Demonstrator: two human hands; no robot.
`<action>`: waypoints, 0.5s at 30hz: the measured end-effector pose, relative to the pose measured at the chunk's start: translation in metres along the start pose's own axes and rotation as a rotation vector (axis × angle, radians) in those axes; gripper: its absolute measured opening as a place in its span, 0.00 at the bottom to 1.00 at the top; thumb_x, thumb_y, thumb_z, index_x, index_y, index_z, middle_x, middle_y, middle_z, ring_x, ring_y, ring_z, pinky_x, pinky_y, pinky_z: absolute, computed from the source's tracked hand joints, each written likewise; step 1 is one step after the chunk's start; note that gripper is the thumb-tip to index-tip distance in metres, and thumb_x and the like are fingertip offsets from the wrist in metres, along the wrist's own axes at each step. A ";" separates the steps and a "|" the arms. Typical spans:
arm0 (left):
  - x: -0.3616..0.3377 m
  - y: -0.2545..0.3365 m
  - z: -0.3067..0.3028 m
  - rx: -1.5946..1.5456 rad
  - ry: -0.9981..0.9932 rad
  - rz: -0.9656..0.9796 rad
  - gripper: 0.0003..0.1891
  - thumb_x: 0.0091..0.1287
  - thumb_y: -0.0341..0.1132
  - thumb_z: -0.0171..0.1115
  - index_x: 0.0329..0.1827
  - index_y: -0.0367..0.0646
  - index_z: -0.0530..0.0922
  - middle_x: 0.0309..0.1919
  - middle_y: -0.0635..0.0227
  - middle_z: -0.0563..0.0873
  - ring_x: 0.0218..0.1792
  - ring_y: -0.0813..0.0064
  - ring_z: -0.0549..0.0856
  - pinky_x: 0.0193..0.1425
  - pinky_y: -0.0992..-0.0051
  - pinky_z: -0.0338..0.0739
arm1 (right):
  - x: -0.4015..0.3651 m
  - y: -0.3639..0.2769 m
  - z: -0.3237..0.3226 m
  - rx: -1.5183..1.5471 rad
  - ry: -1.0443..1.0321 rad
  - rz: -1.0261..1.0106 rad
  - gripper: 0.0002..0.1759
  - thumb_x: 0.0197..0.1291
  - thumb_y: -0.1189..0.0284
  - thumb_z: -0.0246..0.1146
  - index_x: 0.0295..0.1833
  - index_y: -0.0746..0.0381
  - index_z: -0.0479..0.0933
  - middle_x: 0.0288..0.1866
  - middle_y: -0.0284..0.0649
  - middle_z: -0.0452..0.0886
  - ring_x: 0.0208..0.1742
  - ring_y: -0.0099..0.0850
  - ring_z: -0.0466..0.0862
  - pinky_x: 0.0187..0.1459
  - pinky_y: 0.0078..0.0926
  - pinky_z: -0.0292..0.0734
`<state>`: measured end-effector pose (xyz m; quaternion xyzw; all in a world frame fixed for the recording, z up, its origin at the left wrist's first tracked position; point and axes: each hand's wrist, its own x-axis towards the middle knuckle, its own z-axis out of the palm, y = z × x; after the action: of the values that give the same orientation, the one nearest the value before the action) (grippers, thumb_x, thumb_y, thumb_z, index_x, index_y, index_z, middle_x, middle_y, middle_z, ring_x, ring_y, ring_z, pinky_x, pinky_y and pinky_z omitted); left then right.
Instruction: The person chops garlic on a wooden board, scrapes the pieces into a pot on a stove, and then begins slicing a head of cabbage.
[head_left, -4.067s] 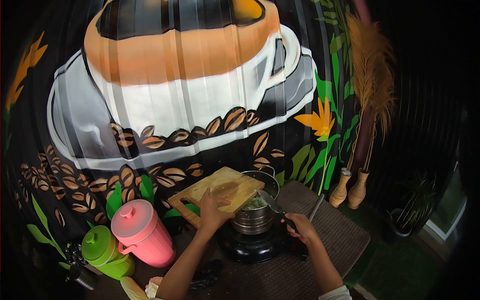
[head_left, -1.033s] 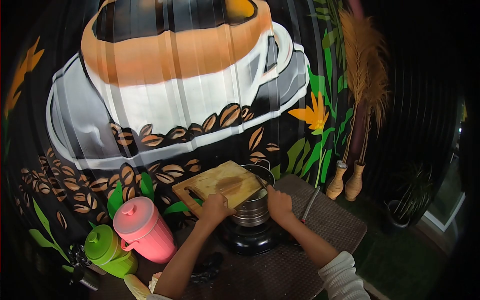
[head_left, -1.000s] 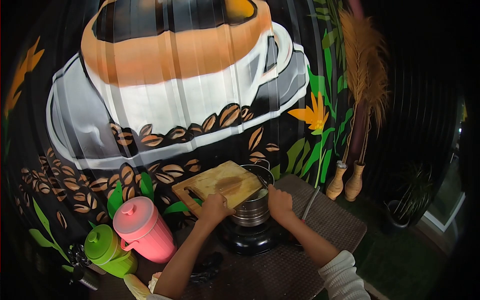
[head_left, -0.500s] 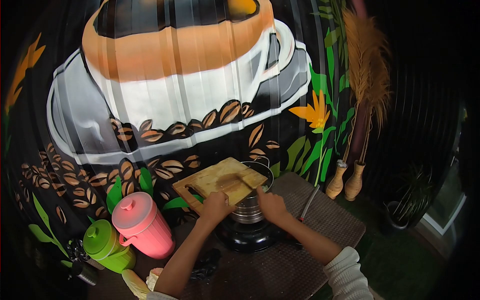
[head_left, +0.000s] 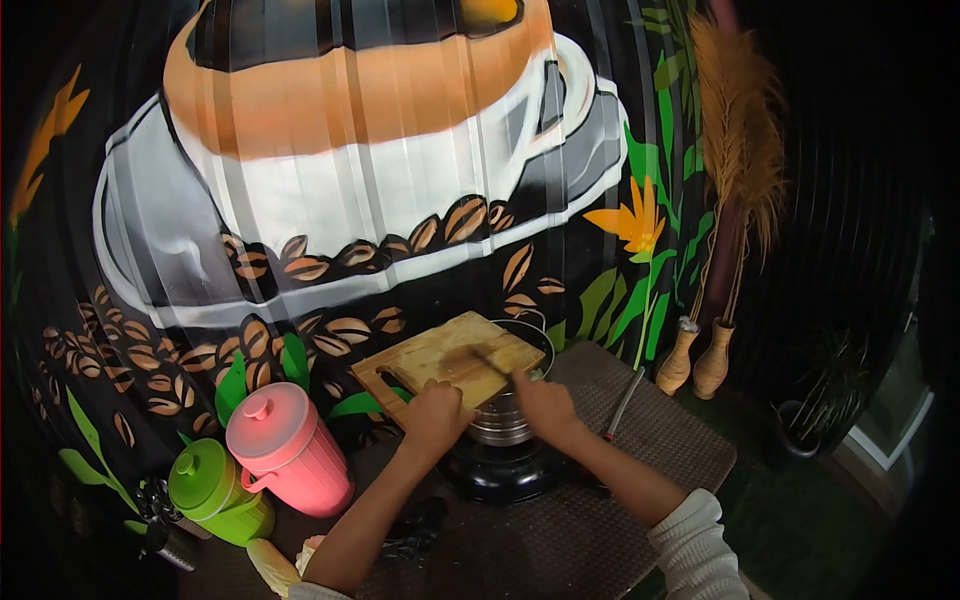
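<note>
A wooden cutting board point(head_left: 450, 355) is tilted over a steel pot point(head_left: 497, 422), which stands on a black stove point(head_left: 500, 472). My left hand point(head_left: 438, 410) is closed on the board's near edge, beside its handle slot. In my right hand point(head_left: 545, 405) is a knife point(head_left: 492, 362), its dark blade lying across the board's surface. The board hides much of the pot's opening, and only the right part of its rim shows. Small bits inside the pot are too small to make out.
A pink lidded pitcher point(head_left: 290, 450) and a green one point(head_left: 220, 492) stand at the left of the brown table point(head_left: 660, 470). Near them lie a pale vegetable point(head_left: 270, 562) and a dark crumpled bag point(head_left: 415, 528). A hose point(head_left: 626, 400) runs right of the stove; two vases point(head_left: 713, 360) stand beyond.
The board and both hands sit slightly further right in the view, as do the pot and stove. Both grips look the same as before.
</note>
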<state>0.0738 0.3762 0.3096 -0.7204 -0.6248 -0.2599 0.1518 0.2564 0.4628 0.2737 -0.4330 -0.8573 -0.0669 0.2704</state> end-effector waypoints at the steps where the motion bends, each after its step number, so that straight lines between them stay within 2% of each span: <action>1: -0.001 0.003 -0.002 -0.001 0.001 -0.003 0.20 0.49 0.45 0.74 0.18 0.35 0.79 0.23 0.54 0.81 0.32 0.56 0.81 0.38 0.60 0.77 | 0.002 0.007 -0.002 -0.001 -0.002 -0.002 0.13 0.63 0.70 0.55 0.50 0.63 0.66 0.22 0.48 0.81 0.26 0.48 0.84 0.29 0.45 0.79; 3: -0.002 0.009 -0.006 0.059 -0.040 -0.066 0.21 0.52 0.48 0.72 0.21 0.35 0.81 0.28 0.55 0.82 0.37 0.57 0.81 0.39 0.60 0.77 | 0.008 0.020 -0.009 -0.067 0.020 0.143 0.12 0.57 0.77 0.56 0.47 0.63 0.67 0.26 0.49 0.83 0.29 0.47 0.86 0.32 0.42 0.81; 4: -0.003 0.012 -0.007 0.056 -0.037 -0.067 0.21 0.52 0.48 0.72 0.21 0.35 0.81 0.28 0.55 0.82 0.37 0.57 0.81 0.39 0.60 0.77 | 0.008 0.024 -0.011 -0.071 0.020 0.141 0.12 0.57 0.77 0.56 0.47 0.63 0.67 0.26 0.49 0.83 0.29 0.47 0.86 0.32 0.42 0.81; 6: -0.003 0.018 -0.007 0.131 -0.041 -0.080 0.20 0.52 0.46 0.72 0.31 0.33 0.82 0.33 0.56 0.83 0.43 0.57 0.82 0.39 0.64 0.81 | 0.008 0.030 -0.014 -0.090 0.009 0.124 0.13 0.58 0.76 0.55 0.49 0.64 0.67 0.27 0.52 0.82 0.29 0.50 0.85 0.32 0.45 0.80; 7: -0.004 0.019 -0.007 0.128 -0.041 -0.078 0.20 0.52 0.46 0.72 0.31 0.33 0.82 0.33 0.56 0.83 0.43 0.57 0.82 0.39 0.64 0.81 | 0.008 0.032 -0.012 -0.092 0.008 0.125 0.13 0.58 0.76 0.55 0.49 0.64 0.67 0.27 0.52 0.82 0.29 0.50 0.85 0.32 0.45 0.80; 9: -0.005 0.021 -0.006 0.155 -0.002 -0.087 0.22 0.52 0.44 0.73 0.41 0.34 0.80 0.39 0.55 0.82 0.45 0.57 0.81 0.39 0.65 0.82 | 0.005 0.033 -0.008 -0.085 -0.028 0.139 0.15 0.57 0.77 0.56 0.51 0.64 0.68 0.28 0.53 0.83 0.31 0.50 0.85 0.35 0.45 0.80; 10: -0.006 0.020 -0.008 0.155 -0.001 -0.086 0.22 0.52 0.44 0.73 0.41 0.34 0.80 0.39 0.55 0.82 0.45 0.57 0.81 0.39 0.65 0.82 | 0.003 0.033 -0.008 -0.086 -0.028 0.139 0.15 0.57 0.77 0.56 0.51 0.64 0.68 0.28 0.53 0.83 0.31 0.50 0.85 0.35 0.45 0.80; 12: -0.008 0.017 -0.012 0.151 -0.022 -0.018 0.25 0.52 0.35 0.72 0.51 0.35 0.74 0.43 0.54 0.81 0.45 0.56 0.80 0.41 0.65 0.83 | -0.001 0.034 -0.011 -0.092 -0.072 0.253 0.15 0.56 0.78 0.58 0.50 0.64 0.68 0.28 0.54 0.82 0.32 0.50 0.85 0.36 0.46 0.80; 13: -0.009 0.016 -0.012 0.151 -0.020 -0.017 0.25 0.52 0.35 0.72 0.51 0.35 0.74 0.43 0.54 0.81 0.45 0.56 0.80 0.41 0.65 0.83 | -0.002 0.037 -0.011 -0.092 -0.069 0.254 0.15 0.56 0.78 0.58 0.50 0.64 0.68 0.28 0.54 0.82 0.32 0.50 0.85 0.36 0.46 0.80; 15: -0.012 0.012 -0.006 0.165 0.001 -0.013 0.24 0.52 0.25 0.66 0.53 0.34 0.72 0.46 0.53 0.80 0.46 0.54 0.80 0.44 0.64 0.83 | -0.003 0.043 -0.016 -0.107 0.045 0.344 0.13 0.58 0.76 0.58 0.49 0.64 0.68 0.29 0.54 0.82 0.33 0.53 0.84 0.36 0.48 0.79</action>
<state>0.0830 0.3615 0.3093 -0.7013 -0.6487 -0.2089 0.2091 0.2982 0.4814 0.2803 -0.5854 -0.7595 -0.0749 0.2737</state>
